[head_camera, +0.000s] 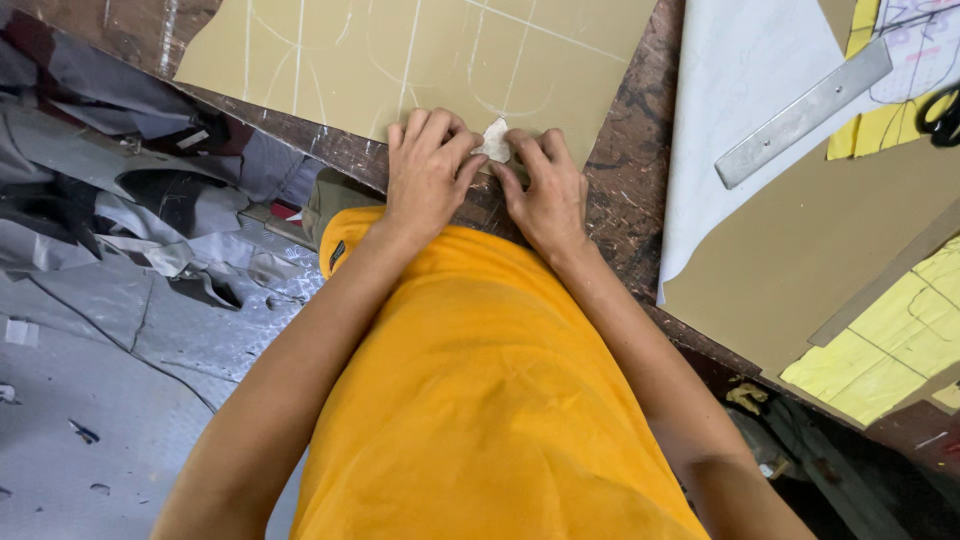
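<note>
Setting: a scarred dark wooden worktable (625, 190) runs across the upper half of the frame; grey fabric offcuts (130, 230) cover the floor at left.

Item 1, tan sheet (420, 60): olive-tan material, upper centre, flat on the table, marked with pale chalk lines, straight and curved. It looks thin, light and pliable, likely to slide or buckle if pushed; best pinned flat near its lower edge, where the hands are.

Item 2, chalk piece (494, 142): small, whitish, wedge-shaped, at the sheet's lower edge in the centre of the frame. It looks light, brittle and crumbly, and is best pinched by its broad faces close to the tip.

Item 3, left hand (428, 175): palm down on the sheet's lower edge, fingers curled close together, thumb and forefinger closing against the chalk's left side.

Item 4, right hand (545, 190): palm down just beside the left, fingers together and slightly bent, forefinger and thumb touching the chalk's right side. Which hand bears the grip cannot be told.

Item 5, white paper (740, 90), upper right, under a metal ruler (805, 112) lying diagonally.

Item 6, brown card (800, 250) and yellow pattern pieces (890, 350), right side; black scissor handles (942, 115) at the right edge.

Item 7, orange shirt (480, 400), lower centre, worn by the person.
</note>
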